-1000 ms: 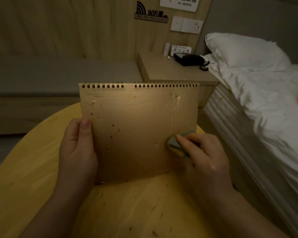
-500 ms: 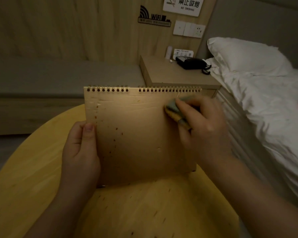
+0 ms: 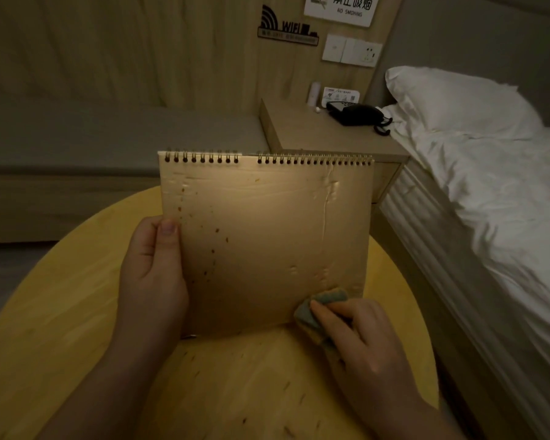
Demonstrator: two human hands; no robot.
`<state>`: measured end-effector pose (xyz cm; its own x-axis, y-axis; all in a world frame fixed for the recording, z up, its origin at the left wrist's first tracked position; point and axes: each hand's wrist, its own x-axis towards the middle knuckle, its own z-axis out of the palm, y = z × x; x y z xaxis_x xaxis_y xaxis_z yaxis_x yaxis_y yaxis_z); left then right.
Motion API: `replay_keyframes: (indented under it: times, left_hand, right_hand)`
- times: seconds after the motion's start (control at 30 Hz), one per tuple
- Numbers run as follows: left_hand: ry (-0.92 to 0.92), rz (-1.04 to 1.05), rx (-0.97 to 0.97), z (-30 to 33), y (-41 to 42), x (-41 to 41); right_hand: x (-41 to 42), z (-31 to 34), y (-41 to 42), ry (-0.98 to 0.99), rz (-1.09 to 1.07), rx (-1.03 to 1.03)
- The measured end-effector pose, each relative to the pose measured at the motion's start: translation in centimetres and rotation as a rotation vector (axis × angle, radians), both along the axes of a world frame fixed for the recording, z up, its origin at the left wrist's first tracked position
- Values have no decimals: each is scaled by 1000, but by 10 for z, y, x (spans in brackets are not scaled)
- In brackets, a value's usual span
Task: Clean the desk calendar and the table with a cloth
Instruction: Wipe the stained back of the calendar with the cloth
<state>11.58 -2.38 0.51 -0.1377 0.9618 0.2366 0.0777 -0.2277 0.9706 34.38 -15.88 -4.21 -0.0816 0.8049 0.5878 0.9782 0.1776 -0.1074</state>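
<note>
Calendar: I hold the desk calendar (image 3: 267, 236) upright over the round table (image 3: 61, 312), its brown card back facing me, spiral binding at 12 o'clock, bottom edge resting on or just above the wood — I cannot tell which.
Long axis: its longer side runs 9 to 3 o'clock, across my view.
Left hand: my left hand (image 3: 153, 274) grips the calendar's 9 o'clock edge, thumb flat on the front, fingers curled behind.
Right hand: my right hand (image 3: 356, 338) pinches the cloth (image 3: 318, 308), bunched under my fingertips, and presses it to the card at about 5 o'clock.
Stains: brown specks run down the card from 10 to 7 o'clock, beside my left thumb — well apart from the cloth.
Key relation: the dirt lies toward 9 o'clock from the cloth; my left hand is nearer but busy holding, so I judge the right must sweep across the long axis.
Table marks: more specks dot the wood at 6 o'clock, not yet wiped.
</note>
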Motion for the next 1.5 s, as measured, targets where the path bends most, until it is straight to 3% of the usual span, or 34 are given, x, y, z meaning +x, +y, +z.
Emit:
replay_keyframes:
  times: [0.5, 0.67, 1.1, 1.5]
  left_hand:
    - [-30, -7, 66, -2, 1, -1]
    - [-21, -16, 59, -1, 2, -4]
    - [-26, -7, 38, -1, 1, -2]
    - [-29, -21, 80, 1, 0, -2]
  right_hand:
    - [-5, 118, 104, 6, -11, 376]
    - [-11, 114, 98, 2, -13, 298]
    - [-29, 6, -1, 29, 19, -45]
    - [-31, 98, 82, 105, -30, 261]
